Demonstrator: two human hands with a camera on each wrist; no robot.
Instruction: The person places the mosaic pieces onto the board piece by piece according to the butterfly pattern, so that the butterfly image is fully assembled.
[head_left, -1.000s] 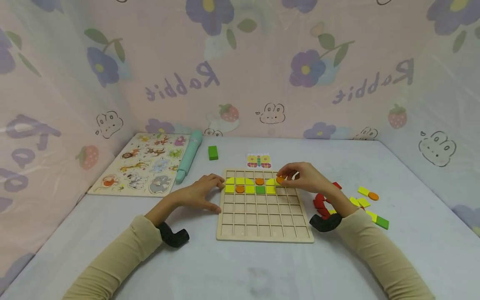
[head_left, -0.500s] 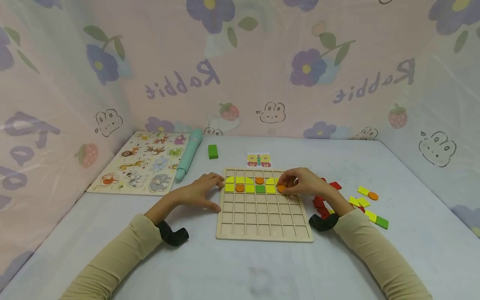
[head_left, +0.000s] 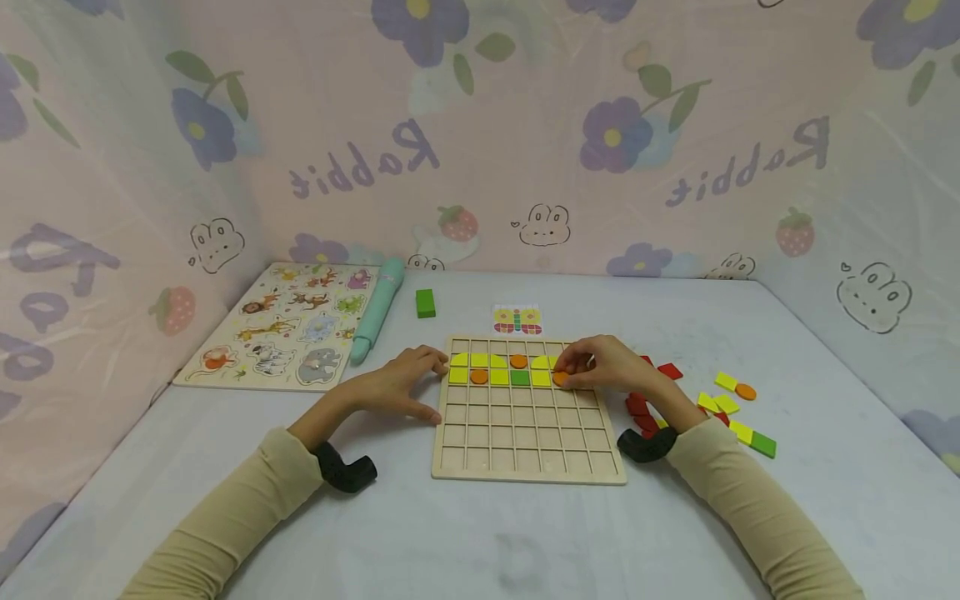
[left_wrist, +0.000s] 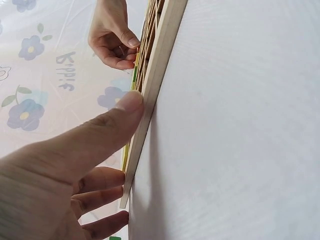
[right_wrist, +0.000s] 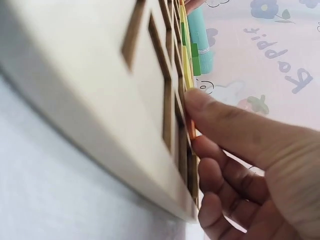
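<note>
Pinching orange disc, right grip now one row lower; left grip spread, empty.

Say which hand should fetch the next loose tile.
Likely the right hand: it is much nearer the loose tiles, though it must first release the orange disc. The left hand touches the left edge of the grid board.

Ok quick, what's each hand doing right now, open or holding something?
Left hand: open, touching the edge of the board.
Right hand: closed, holding an orange circle.
</note>
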